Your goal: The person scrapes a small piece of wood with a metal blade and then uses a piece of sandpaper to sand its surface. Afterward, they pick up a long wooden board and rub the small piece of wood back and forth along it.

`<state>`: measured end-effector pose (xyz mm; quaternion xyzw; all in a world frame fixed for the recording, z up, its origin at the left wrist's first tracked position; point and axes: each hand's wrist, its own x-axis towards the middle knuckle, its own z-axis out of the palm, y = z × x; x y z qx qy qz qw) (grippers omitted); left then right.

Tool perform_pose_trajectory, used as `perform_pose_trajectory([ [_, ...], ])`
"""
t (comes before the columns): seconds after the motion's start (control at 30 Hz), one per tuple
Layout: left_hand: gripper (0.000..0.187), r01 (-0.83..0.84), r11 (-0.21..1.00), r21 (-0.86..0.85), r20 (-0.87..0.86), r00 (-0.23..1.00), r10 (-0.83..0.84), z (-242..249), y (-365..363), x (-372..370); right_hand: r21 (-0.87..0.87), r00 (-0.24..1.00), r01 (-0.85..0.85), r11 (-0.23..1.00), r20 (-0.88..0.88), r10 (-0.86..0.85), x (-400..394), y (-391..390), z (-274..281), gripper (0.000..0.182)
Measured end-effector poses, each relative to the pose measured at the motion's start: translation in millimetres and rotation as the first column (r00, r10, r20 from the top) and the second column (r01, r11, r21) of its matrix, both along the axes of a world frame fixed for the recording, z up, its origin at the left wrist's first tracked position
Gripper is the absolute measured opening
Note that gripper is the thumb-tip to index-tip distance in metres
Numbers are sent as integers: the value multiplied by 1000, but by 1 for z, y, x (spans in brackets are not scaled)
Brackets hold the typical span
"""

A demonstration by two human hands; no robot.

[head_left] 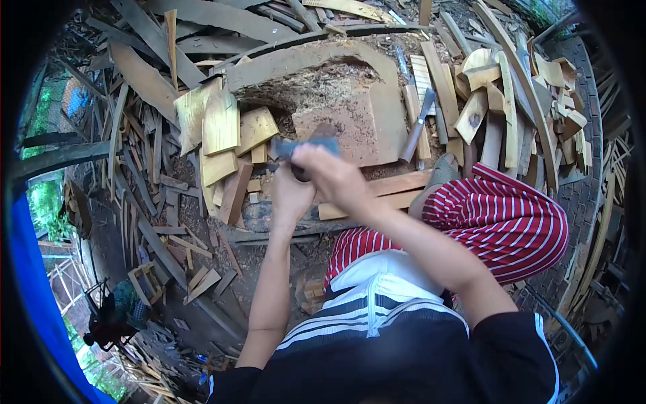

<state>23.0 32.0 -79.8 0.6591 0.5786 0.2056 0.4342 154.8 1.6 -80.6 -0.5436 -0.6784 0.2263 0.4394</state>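
Observation:
My right hand [333, 176] is closed around a blurred tool with a blue-grey metal head [316, 145], with a brown wooden part sticking up behind it. Right beside it, my left hand [291, 194] is closed too, its fingers curled close under the metal head. What lies inside the left fist is hidden. Both hands are over the near edge of a worn, hollowed wooden block [390, 114]. Pale cut wood pieces [221, 124] lie just left of the hands. Two reddish-brown wood strips [397, 183] lie to the right of the hands, near my foot.
A wooden-handled blade [412, 140] lies at the block's right. Heaps of offcuts [481, 74] crowd the right side, and long boards [141, 77] the upper left. My bent leg in striped trousers [511, 222] is at right. A blue sheet [40, 289] hangs far left.

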Motion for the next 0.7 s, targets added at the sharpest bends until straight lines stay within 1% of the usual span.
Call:
perform_pose_trajectory([
  [0.03,25,-16,1000,-25,13,1000,16,2,0,2,-51,999,27,998,18,-27,12,13,-12,23],
  [0.07,30,-75,994,-84,80,993,82,3,2,2,-123,984,178,976,7,-179,22,33,-47,22],
  [0.1,30,-76,994,-75,85,993,83,4,5,2,-80,973,231,970,45,-228,14,31,-39,20],
  [0.17,32,-54,994,-97,-48,998,49,5,6,4,44,996,92,995,-2,-92,-1,11,-3,21],
  [0.2,32,-60,993,-98,-44,997,56,3,6,6,182,999,46,982,1,-47,-10,2,3,22],
  [0.23,32,-54,996,-66,-9,999,53,1,3,4,175,999,45,983,-5,-45,-6,3,-1,22],
  [0.3,34,-38,999,5,55,998,38,0,-1,-1,-127,998,58,990,32,-54,13,18,-21,25],
  [0.33,36,-66,998,9,73,995,65,4,-2,1,-152,985,171,973,-2,-173,16,34,-29,26],
  [0.37,36,-71,997,16,74,995,70,4,-1,-2,-145,986,166,975,-2,-168,14,30,-33,26],
  [0.43,36,-7,1000,-19,29,1000,7,1,4,0,-168,997,67,984,52,-59,4,18,-6,24],
  [0.47,45,-49,994,-93,-1,999,49,6,1,2,136,999,-5,991,37,0,-8,7,-2,25],
  [0.5,45,-60,993,-102,-4,998,60,7,-2,3,161,999,-28,987,-10,30,-8,4,-7,28],
  [0.53,45,-28,996,-86,-50,998,24,8,-8,1,35,1000,18,999,19,-18,-3,3,-14,24],
  [0.57,44,3,999,-41,-89,996,-7,10,-5,3,-60,996,63,996,61,-59,12,18,-22,22],
  [0.6,49,34,998,54,-183,983,-24,17,-6,6,-211,988,156,965,57,-147,22,31,-32,22],
  [0.63,51,55,992,111,-209,977,-31,21,-4,9,-171,981,192,966,-6,-196,29,40,-52,24],
  [0.7,63,93,995,40,-208,975,-83,24,5,11,-325,992,126,937,54,-115,42,45,-50,27],
])
